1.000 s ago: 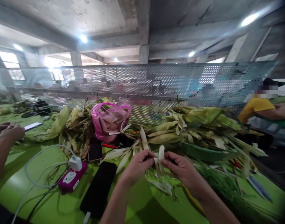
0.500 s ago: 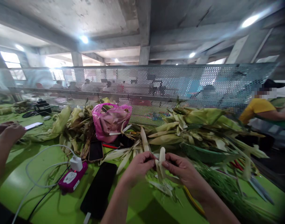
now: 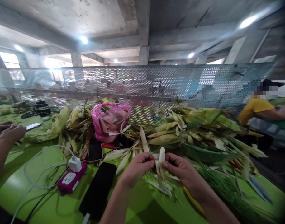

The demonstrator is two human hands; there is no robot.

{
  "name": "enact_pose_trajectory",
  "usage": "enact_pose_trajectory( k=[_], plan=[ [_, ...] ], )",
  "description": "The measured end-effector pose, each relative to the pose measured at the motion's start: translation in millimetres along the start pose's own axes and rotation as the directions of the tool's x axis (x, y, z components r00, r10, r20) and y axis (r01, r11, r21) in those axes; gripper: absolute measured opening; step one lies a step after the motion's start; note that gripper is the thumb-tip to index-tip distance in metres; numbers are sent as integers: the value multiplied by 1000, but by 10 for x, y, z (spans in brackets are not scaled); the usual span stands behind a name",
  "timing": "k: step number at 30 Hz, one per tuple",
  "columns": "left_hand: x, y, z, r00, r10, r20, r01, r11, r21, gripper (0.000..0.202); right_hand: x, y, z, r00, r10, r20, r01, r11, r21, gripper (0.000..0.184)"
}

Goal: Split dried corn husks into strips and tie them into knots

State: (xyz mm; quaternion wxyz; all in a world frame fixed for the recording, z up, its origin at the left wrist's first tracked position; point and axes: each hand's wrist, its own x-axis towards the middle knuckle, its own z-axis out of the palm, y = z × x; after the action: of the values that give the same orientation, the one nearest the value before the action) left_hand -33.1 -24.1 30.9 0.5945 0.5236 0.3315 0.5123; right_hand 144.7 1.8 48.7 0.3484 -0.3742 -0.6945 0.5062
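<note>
1. A produce-processing hall: a bare concrete ceiling with heavy beams and strip lights spans 12 o'clock.
2. A long green counter carries heaped corn husks at 1 o'clock.
3. A perforated metal screen divides rows of stations. A person in a yellow shirt works at 3 o'clock.

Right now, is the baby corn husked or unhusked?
Partly husked: the baby corn shows a bare pale tip between the left hand and right hand; husk leaves hang below.
</note>
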Motion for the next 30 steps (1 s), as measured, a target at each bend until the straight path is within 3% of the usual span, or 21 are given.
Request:
enact_pose_trajectory(
  k=[8, 16, 20, 25, 30],
  plan=[
    [6, -37, 3, 1000, -10, -21, 9, 999, -48, 7, 63, 126, 42, 995, -8, -102, 4, 999, -44, 36],
    [27, -91, -2, 1000, -4, -22, 3, 999, -54, 16, 34, 20, 85, 945, -184, -270, 100, 950, -297, 22],
    [68, -161, -14, 999, -6, -51, 8, 1000, 27, 13, 8, 5, 76, 944, -234, -233, 121, 902, -415, 18],
    [74, -163, -15, 997, 10, -76, -5, 998, 69, 10, -10, -22, 46, 948, -287, -134, 210, 886, -414, 21],
    [75, -166, -6, 994, 3, -105, 6, 997, 83, 8, 14, 42, 65, 905, -349, -243, 235, 886, -399, 28]
  ],
)
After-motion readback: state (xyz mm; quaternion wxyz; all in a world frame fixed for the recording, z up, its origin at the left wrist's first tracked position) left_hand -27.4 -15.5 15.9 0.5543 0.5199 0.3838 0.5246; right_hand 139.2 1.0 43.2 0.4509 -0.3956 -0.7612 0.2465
